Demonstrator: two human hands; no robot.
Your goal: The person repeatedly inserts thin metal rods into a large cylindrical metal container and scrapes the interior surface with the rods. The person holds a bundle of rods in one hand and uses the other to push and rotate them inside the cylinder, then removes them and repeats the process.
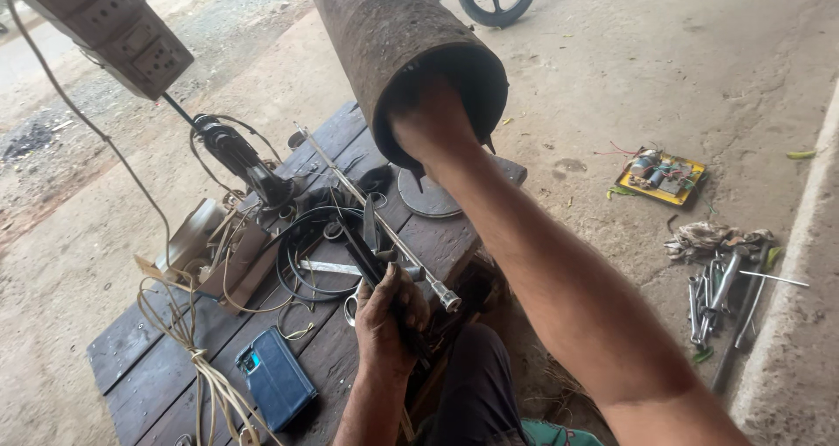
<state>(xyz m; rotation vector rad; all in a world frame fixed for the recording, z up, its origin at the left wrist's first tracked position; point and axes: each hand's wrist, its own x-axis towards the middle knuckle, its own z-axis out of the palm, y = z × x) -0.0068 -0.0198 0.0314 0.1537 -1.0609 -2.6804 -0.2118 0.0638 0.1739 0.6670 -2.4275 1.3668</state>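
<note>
Over wooden bench (166, 359): right hand (428, 118) pushed inside raised rusty pipe (393, 35), arm stretched, fingers hidden, grip unclear. Left hand (391, 311) low, fist closed around black tool (371, 267) beside metal rod (376, 219).

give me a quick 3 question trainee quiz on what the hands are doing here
1. True or false: the right hand is pushed inside the open end of the rusty metal pipe.
2. What does the left hand grip? A) blue phone B) dark tool handle C) grey rag
3. Fill in: the blue phone lies on the dark wooden ____.

Key
1. True: the fingers are hidden inside the pipe.
2. B: the dark tool handle, beside a long socket wrench.
3. Bench: the wooden bench also carries tangled cables.
</note>
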